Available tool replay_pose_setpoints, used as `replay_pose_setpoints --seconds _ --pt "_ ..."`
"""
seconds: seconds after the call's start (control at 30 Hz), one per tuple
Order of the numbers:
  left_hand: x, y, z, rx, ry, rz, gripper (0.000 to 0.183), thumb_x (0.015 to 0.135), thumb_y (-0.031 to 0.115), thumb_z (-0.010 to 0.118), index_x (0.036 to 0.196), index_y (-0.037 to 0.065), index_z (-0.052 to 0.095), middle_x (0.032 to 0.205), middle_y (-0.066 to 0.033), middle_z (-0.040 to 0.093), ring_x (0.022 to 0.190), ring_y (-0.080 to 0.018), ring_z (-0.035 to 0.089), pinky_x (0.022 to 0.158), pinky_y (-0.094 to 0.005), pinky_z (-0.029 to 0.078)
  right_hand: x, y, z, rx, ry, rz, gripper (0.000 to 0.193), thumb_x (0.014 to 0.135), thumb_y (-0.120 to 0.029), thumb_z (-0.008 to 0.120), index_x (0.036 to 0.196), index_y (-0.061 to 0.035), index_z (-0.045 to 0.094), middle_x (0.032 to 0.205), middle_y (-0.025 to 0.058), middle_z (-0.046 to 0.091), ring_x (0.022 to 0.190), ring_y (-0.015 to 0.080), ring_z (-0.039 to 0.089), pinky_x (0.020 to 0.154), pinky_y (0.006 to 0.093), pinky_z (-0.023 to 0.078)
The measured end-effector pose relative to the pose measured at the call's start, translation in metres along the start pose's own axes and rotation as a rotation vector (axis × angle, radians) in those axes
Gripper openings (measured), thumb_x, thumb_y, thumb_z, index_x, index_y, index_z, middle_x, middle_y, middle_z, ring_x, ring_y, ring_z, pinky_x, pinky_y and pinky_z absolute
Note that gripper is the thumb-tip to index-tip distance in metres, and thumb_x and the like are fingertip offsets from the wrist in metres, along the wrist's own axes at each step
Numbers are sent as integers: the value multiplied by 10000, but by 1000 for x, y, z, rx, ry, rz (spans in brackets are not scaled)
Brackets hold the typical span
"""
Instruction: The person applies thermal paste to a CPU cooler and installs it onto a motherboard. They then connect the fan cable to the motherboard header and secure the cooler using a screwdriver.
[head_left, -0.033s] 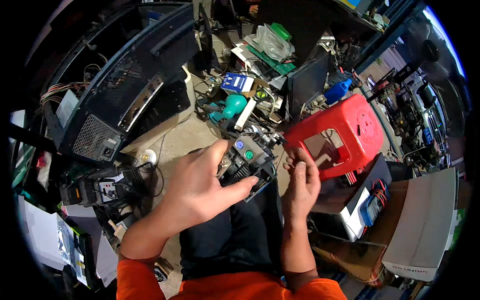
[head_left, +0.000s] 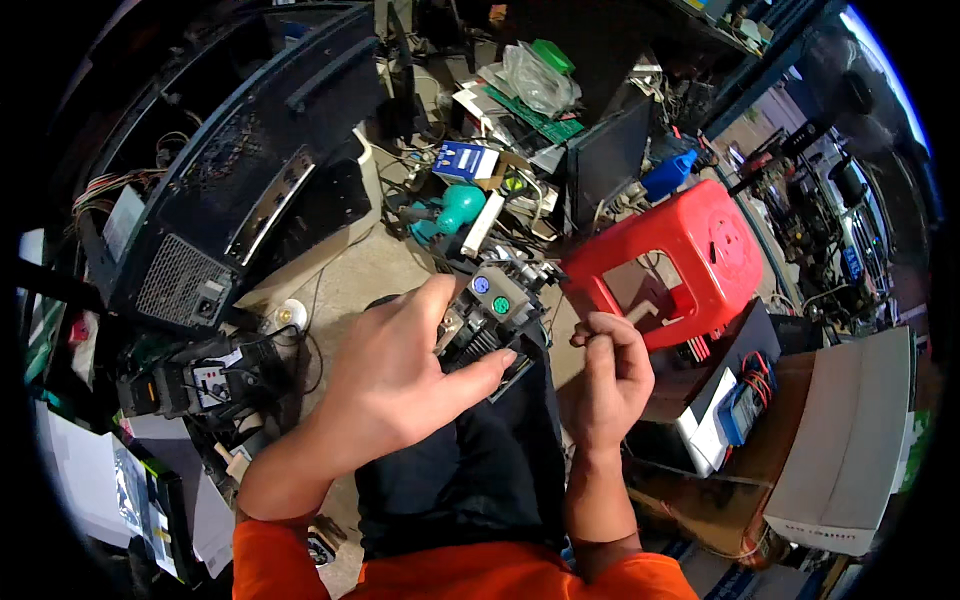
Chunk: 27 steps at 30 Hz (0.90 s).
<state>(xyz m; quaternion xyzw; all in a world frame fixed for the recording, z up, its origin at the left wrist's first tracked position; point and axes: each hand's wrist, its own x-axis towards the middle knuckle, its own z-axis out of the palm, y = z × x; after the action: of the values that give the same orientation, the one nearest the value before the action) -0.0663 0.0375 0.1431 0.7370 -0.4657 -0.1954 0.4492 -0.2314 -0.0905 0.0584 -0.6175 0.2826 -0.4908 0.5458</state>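
My left hand (head_left: 395,365) grips a computer motherboard (head_left: 515,302) above my lap, thumb on its near side and fingers on its far left. One end of the board faces up, with a purple and a green round socket side by side; dark fins show below them. Part of the board is hidden behind my left hand. To the right of it, apart from the board, is my right hand (head_left: 612,375). Its fingers are curled, thumb against the fingertips; whatever they pinch, if anything, is too small to make out.
A red plastic stool (head_left: 690,265) lies tipped over beyond my right hand. Ahead are a teal bulb-shaped object (head_left: 460,207), a blue box (head_left: 464,161) and loose cables. An open black computer case (head_left: 270,160) stands at left; a blue multimeter (head_left: 742,412) with red leads is at right.
My right hand has moved slightly right and down, and its fingers are more tightly curled. My left hand keeps its grip on the motherboard, whose sockets have shifted slightly. The whole view has shifted a little.
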Motion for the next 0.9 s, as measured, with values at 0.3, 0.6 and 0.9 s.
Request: replay_pose_setpoints --seconds 0.3,0.6,0.9 --pt "2 5 11 14 -2 116 572 776 245 764 1217 2 494 885 -221 683 821 -423 679 690 -456 538 8 -43 12 -418 -277 -372 329 705 -66 846 987 22 701 900 136 595 818 236 591 698 307 480" --pt "1 4 13 -1 -24 109 532 755 194 763 1187 14 512 795 -184 680 733 -394 691 632 -436 539 12 -47 19 -452 -247 -468 261 695 -58 828 916 -4 699 863 108 604 799 275 586 683 351 481" --pt "0 0 17 22 20 70 492 749 211 779 1144 30 547 759 -174 674 706 -362 703 596 -405 537 15 -45 22 -481 -245 -577 243 708 -72 806 879 -16 643 927 115 651 816 298 608 725 381 489"
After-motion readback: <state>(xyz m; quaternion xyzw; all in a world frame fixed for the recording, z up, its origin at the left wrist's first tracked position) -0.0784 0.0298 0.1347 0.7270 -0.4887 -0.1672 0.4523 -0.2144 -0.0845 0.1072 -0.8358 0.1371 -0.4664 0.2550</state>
